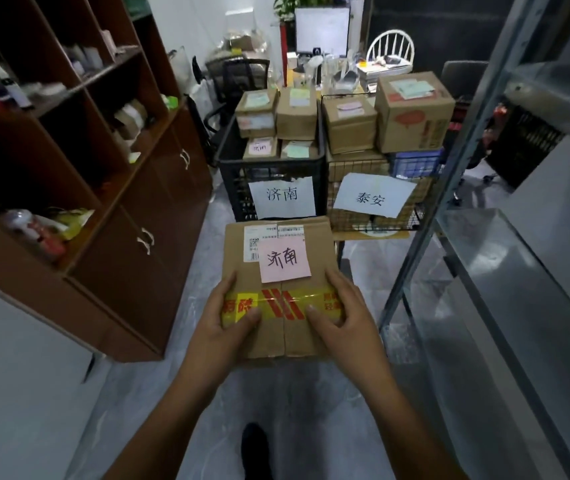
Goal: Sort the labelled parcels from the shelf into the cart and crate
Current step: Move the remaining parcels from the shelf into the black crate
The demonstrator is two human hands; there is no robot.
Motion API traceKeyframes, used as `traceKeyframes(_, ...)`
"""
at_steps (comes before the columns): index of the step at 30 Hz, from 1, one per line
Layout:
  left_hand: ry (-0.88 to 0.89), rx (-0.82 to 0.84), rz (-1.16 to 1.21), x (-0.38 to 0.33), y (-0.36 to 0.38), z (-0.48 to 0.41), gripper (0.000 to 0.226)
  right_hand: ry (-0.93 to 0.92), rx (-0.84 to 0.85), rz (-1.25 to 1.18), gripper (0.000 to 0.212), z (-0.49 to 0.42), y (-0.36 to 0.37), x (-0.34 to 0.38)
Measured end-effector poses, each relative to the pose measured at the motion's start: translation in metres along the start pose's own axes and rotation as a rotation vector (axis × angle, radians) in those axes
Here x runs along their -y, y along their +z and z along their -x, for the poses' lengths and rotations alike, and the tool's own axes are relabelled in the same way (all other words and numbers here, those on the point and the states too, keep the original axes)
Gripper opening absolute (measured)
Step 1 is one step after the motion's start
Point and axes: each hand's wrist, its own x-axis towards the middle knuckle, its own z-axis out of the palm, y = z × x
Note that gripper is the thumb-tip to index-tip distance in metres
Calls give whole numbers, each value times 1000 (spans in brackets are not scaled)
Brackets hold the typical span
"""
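The left hand and right hand grip the near corners of a flat cardboard box, thumbs on its glossy yellow tape. It is held above the floor, near a black lattice crate far left and a wire cart far right. A narrow aisle runs between the wooden cabinet and the metal shelf.

My left forearm and right forearm are bare. They extend forward from the lower edge of the view and converge toward the middle. My left hand grips the left side of the box, with the thumb laid across the top face and the fingers curled round the edge. My right hand mirrors it on the right side, thumb on top pointing inward, fingers wrapped along the edge. Both wrists are roughly straight.
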Motion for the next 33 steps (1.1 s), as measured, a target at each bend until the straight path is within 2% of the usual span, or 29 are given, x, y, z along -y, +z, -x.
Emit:
traceKeyframes(5,-2,16,-20,-2,-9,-78,73,-25,-3,5,71,-73,17,9)
traceKeyframes(10,72,32,-6,-12,-15,-170,69,-69,-51,108,70,-154,35,25)
traceKeyframes(23,26,92,211,-53,-25,-352,62,-42,-86,180,68,-313,56,63)
traceKeyframes(33,-40,128,218,-75,-7,-468,63,9,-59,67,64,-430,54,46)
